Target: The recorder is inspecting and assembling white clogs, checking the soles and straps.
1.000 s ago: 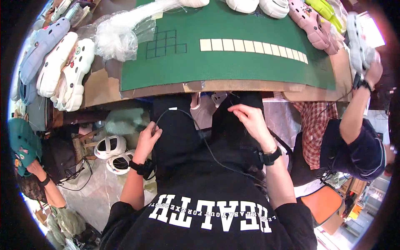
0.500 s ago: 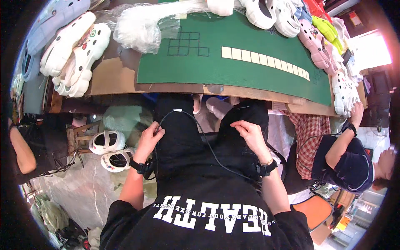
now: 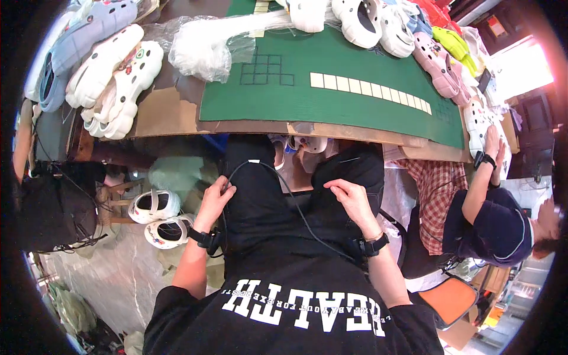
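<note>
My left hand rests over my left thigh, its fingers curled in. A thin black cable runs between its thumb and forefinger, then loops across my lap. On my right thigh lies my right hand, loosely closed with the thumb side up; no object shows in it, though its lower fingers are partly hidden. Both hands stay below the edge of the table, apart from everything on it. A green mat covers the table in front of me, with a row of cream squares and a drawn dark grid.
White clogs and a blue-grey clog stand at the left. Crumpled clear plastic lies at the mat's far left. More clogs line the back and right. At right, a co-worker's hands are at a white clog.
My hands stay nearly where they were. The view has shifted slightly. The right-hand co-worker's second hand now shows by the white clog. Under the table, a white clog has come into sight.
</note>
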`<control>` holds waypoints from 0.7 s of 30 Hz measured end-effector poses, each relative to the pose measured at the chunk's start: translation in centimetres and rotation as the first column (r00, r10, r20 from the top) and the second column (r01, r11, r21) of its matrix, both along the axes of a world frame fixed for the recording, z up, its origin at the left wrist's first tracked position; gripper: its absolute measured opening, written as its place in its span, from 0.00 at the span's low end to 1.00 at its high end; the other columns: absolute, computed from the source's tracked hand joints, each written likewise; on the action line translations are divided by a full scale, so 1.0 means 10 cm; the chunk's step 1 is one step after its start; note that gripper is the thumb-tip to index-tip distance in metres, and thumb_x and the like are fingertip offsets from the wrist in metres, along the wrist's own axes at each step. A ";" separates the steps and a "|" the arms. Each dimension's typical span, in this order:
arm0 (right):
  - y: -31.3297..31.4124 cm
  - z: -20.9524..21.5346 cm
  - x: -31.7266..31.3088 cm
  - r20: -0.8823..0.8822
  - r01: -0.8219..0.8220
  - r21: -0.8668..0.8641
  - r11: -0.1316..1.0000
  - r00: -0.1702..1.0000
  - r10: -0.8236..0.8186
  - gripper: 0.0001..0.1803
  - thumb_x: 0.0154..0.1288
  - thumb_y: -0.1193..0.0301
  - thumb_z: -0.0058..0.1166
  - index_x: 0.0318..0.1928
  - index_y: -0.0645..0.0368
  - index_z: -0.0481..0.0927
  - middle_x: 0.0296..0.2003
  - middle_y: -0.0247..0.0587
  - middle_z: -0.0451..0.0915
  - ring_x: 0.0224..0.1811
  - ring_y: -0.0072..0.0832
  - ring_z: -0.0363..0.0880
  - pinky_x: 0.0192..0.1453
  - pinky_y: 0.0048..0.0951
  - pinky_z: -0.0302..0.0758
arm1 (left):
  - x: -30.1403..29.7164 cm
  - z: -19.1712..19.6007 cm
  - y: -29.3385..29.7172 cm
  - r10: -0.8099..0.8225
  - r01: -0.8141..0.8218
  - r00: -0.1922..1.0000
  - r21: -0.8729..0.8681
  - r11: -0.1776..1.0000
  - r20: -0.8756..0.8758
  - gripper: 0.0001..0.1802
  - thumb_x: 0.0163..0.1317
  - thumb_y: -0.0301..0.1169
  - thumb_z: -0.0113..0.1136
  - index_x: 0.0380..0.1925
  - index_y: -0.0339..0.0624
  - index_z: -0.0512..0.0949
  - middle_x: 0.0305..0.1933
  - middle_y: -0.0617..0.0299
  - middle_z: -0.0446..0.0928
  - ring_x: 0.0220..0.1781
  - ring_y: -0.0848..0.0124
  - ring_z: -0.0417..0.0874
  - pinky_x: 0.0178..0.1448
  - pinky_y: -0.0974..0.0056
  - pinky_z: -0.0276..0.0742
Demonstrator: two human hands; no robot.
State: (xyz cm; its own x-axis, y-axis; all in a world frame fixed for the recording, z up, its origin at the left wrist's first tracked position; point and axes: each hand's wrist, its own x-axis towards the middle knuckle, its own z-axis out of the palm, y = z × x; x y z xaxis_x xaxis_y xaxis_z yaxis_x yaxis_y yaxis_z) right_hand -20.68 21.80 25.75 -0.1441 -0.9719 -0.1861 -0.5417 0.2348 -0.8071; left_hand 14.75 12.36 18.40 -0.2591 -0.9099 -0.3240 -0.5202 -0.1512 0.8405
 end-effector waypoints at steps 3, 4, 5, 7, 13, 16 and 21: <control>0.05 -0.03 0.04 0.032 0.014 0.035 0.999 0.999 -0.016 0.10 0.68 0.74 0.54 0.46 0.58 0.85 0.26 0.35 0.80 0.27 0.16 0.72 0.33 0.22 0.71 | 0.01 0.01 0.02 0.001 -0.001 1.000 0.003 1.000 0.018 0.14 0.64 0.35 0.61 0.34 0.35 0.71 0.26 0.54 0.75 0.30 0.68 0.74 0.40 0.61 0.72; 0.05 -0.05 0.05 0.023 0.000 0.019 1.000 1.000 0.000 0.09 0.68 0.72 0.54 0.45 0.58 0.84 0.28 0.41 0.82 0.29 0.24 0.78 0.35 0.25 0.73 | 0.02 -0.02 0.04 -0.005 0.005 1.000 -0.004 1.000 0.024 0.14 0.64 0.35 0.61 0.34 0.35 0.71 0.26 0.54 0.75 0.30 0.68 0.74 0.40 0.61 0.72; 0.05 -0.06 0.05 0.011 -0.015 0.003 1.000 1.000 0.015 0.09 0.69 0.71 0.53 0.45 0.59 0.84 0.31 0.47 0.84 0.31 0.32 0.83 0.37 0.29 0.75 | 0.00 -0.05 0.05 0.002 -0.002 1.000 -0.010 1.000 0.019 0.13 0.64 0.35 0.61 0.34 0.36 0.71 0.26 0.55 0.74 0.30 0.69 0.74 0.39 0.62 0.72; 0.07 -0.09 0.07 0.023 -0.021 -0.024 0.999 1.000 0.022 0.09 0.69 0.71 0.54 0.44 0.59 0.84 0.31 0.47 0.84 0.31 0.33 0.84 0.38 0.29 0.76 | 0.01 -0.07 0.05 0.004 -0.004 1.000 -0.024 1.000 0.016 0.13 0.64 0.35 0.61 0.34 0.36 0.71 0.25 0.55 0.74 0.29 0.70 0.74 0.38 0.63 0.72; 0.13 -0.02 0.09 0.057 -0.041 -0.042 0.998 0.997 0.044 0.09 0.69 0.70 0.54 0.44 0.59 0.84 0.32 0.47 0.84 0.33 0.34 0.84 0.38 0.30 0.76 | 0.02 -0.04 0.10 0.046 -0.046 0.999 0.014 0.999 -0.003 0.13 0.64 0.35 0.61 0.34 0.36 0.73 0.24 0.60 0.74 0.26 0.75 0.72 0.33 0.64 0.70; 0.16 0.00 0.08 0.068 -0.050 -0.028 0.998 0.996 0.052 0.09 0.69 0.70 0.54 0.44 0.59 0.84 0.32 0.47 0.84 0.33 0.34 0.84 0.38 0.29 0.76 | 0.05 -0.08 0.11 0.053 -0.053 0.998 -0.002 0.999 -0.018 0.13 0.64 0.35 0.61 0.34 0.36 0.73 0.24 0.62 0.74 0.26 0.76 0.72 0.32 0.64 0.69; 0.20 -0.01 0.10 0.068 -0.063 -0.009 0.998 0.996 0.063 0.09 0.69 0.70 0.53 0.45 0.59 0.84 0.34 0.46 0.85 0.35 0.35 0.85 0.39 0.30 0.76 | 0.08 -0.18 0.15 0.096 -0.095 0.994 0.023 0.995 -0.057 0.14 0.64 0.36 0.62 0.34 0.36 0.72 0.24 0.64 0.73 0.25 0.77 0.70 0.30 0.65 0.67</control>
